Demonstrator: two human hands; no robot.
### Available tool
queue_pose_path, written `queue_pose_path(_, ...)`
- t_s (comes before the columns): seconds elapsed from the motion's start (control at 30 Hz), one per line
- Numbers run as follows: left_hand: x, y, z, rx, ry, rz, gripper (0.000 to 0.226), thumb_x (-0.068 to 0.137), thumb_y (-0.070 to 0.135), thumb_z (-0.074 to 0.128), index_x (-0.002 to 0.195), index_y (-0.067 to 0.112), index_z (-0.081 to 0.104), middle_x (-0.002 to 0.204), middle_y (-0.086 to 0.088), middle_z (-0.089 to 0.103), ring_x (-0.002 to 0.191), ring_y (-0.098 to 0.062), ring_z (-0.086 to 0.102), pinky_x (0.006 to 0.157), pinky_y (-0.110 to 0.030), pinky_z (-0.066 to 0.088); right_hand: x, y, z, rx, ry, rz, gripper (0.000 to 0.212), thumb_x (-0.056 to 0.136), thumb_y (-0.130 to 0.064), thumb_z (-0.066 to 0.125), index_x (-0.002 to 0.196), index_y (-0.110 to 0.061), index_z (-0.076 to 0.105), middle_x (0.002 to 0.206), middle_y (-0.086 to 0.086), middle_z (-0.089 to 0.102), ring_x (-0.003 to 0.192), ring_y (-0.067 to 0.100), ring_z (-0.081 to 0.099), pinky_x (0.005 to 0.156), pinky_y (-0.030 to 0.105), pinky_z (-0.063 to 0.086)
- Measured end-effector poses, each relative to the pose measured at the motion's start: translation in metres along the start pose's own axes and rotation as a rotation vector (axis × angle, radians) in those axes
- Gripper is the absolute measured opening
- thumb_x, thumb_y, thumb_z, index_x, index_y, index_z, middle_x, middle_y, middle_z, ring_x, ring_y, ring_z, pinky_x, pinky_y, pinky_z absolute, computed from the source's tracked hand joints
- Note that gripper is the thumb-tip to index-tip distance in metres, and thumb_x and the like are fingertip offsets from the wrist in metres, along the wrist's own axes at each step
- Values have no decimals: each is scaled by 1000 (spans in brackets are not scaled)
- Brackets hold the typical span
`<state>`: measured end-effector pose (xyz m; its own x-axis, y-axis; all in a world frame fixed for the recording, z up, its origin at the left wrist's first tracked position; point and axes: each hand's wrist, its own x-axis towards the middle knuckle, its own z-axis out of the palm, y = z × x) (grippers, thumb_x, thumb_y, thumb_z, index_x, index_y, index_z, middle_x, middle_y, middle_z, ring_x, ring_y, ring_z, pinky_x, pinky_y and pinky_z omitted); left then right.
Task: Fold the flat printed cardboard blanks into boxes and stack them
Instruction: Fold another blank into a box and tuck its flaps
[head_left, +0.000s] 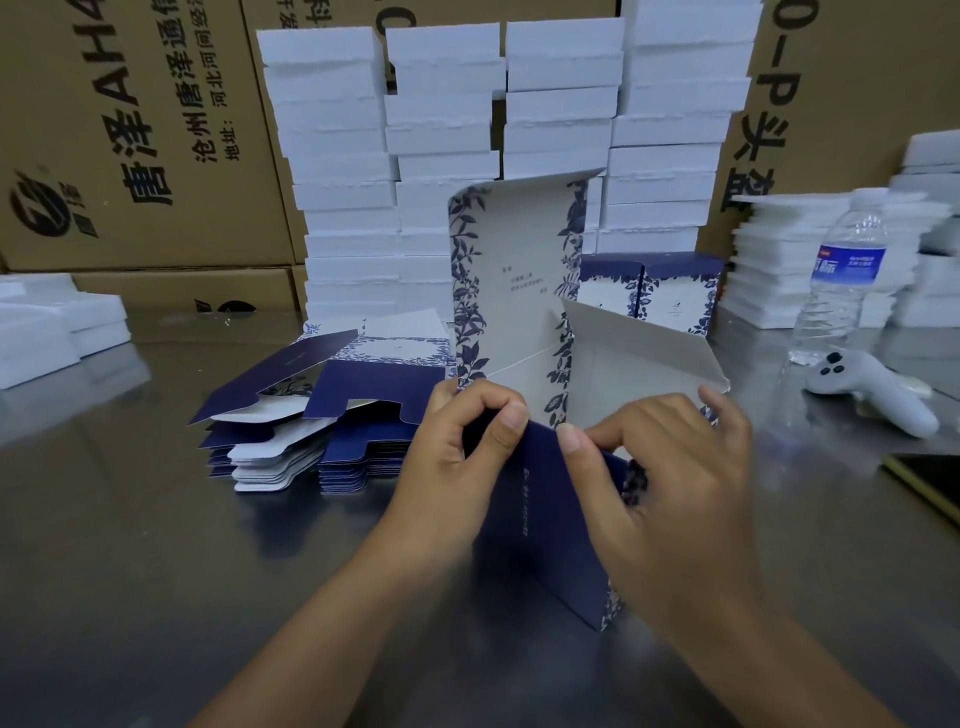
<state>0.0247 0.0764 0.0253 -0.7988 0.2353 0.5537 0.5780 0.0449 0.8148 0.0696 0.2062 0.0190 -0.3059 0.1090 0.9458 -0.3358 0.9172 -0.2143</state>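
Dim, soft focus, wide-angle edge warping

A packing workshop. Big printed cartons (130, 135) line the wall. White foam stacks (447, 156) and flat blanks (311, 415) crowd a steel table (156, 571).

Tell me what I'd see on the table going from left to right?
White foam pads → pile of flat blanks → half-folded box → water bottle → dark flat device.
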Motion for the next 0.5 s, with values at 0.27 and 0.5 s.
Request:
queue_pose_path(0.27, 0, -12, -10, 238, 27, 182, 13, 93, 41, 45, 89, 35, 56, 94, 7, 51, 89, 2, 50, 77, -5, 34, -3, 0, -1, 41, 38, 25, 31, 88, -24, 52, 59, -13, 51, 59, -11, 43, 61, 8, 41, 99, 33, 27)
queue_pose_path(0.5, 4, -22, -17, 295, 81, 296, 20, 96, 35, 35, 87, 30, 52, 88, 10, 51, 84, -2, 49, 74, -11, 35, -4, 2, -3, 80, 75, -9, 29, 88, -22, 53, 60, -13, 51, 62, -13, 40, 61, 7, 40, 100, 35, 28)
